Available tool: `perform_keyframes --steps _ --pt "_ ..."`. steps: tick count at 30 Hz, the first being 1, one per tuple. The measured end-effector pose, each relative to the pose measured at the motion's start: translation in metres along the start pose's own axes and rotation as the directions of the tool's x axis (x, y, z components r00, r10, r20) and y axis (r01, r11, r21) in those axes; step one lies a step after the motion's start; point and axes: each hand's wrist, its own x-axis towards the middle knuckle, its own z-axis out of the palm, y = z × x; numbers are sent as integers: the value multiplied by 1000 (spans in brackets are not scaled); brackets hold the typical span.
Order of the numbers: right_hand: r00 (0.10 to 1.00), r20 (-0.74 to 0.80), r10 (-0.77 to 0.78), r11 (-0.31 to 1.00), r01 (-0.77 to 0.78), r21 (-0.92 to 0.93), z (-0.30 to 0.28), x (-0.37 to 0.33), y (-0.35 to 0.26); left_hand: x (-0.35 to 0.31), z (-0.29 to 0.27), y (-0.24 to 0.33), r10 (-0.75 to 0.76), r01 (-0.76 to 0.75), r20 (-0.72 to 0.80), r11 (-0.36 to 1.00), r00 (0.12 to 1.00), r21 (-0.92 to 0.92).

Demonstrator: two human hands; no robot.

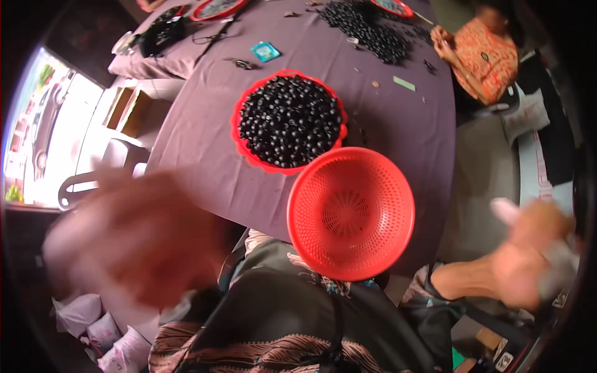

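A red colander (351,214) with nothing in it sits at the table's near edge, its far rim against a red scalloped basin (235,121). Small shiny black round pieces (291,118) fill that basin. My left hand (134,239) is raised at the left, off the table edge, and so smeared by motion that its fingers do not show. Out at the far right is my right hand (528,255), also blurred. Its thumb points up and away; a greyish blur (559,267) lies beside it, too unclear to name. Neither hand touches the colander or the basin.
A brown cloth covers the table (199,143). A heap of black pieces (367,31) lies at the back, near a seated person in orange (482,56). A teal packet (265,51) and a pale green strip (404,83) lie on the cloth. White bags (102,329) stand at lower left.
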Motion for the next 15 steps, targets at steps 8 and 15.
perform_keyframes --steps 8,15 --pt "563 97 821 569 -820 -60 28 -75 90 -65 94 -52 -749 539 291 104 595 -836" --pt "522 139 842 526 -850 5 31 -100 115 -76 111 -87 -742 496 352 -30 570 -868"
